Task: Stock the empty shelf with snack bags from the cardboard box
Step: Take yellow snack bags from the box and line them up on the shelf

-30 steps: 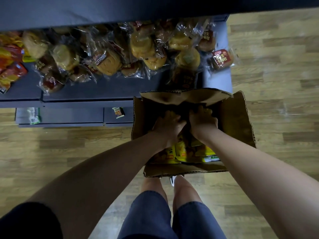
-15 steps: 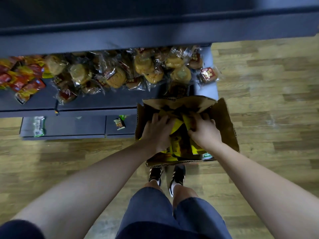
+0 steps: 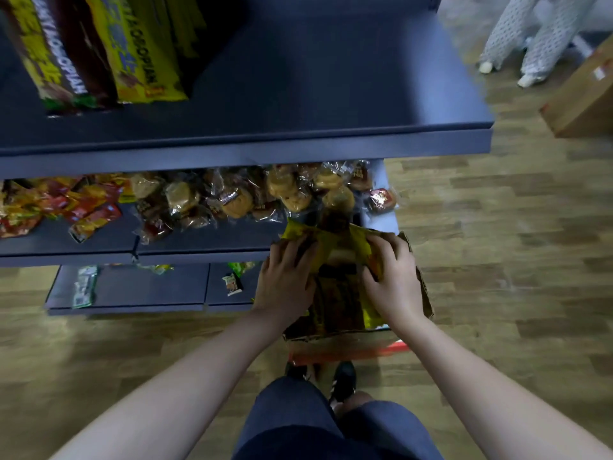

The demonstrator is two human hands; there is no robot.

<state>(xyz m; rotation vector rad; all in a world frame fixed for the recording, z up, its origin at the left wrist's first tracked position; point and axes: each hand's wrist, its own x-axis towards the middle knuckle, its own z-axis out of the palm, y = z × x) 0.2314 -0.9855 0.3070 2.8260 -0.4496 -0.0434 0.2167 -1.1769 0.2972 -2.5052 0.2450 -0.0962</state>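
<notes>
A stack of yellow snack bags is held between my two hands just above the open cardboard box on the floor. My left hand grips the stack's left side. My right hand grips its right side, fingers curled over the top edge. More yellow bags show inside the box under my hands. The dark blue upper shelf is bare over its middle and right part, with a few tall yellow and brown bags standing at its left.
The middle shelf holds wrapped buns and red-orange packets. The low shelf has a few small packets. Another cardboard box lies far right on the wood floor, by a person's patterned trouser legs. My shoes stand behind the box.
Both hands closed on the yellow bags and lifted them up out of the box. My head tilted up, bringing the upper shelf into view.
</notes>
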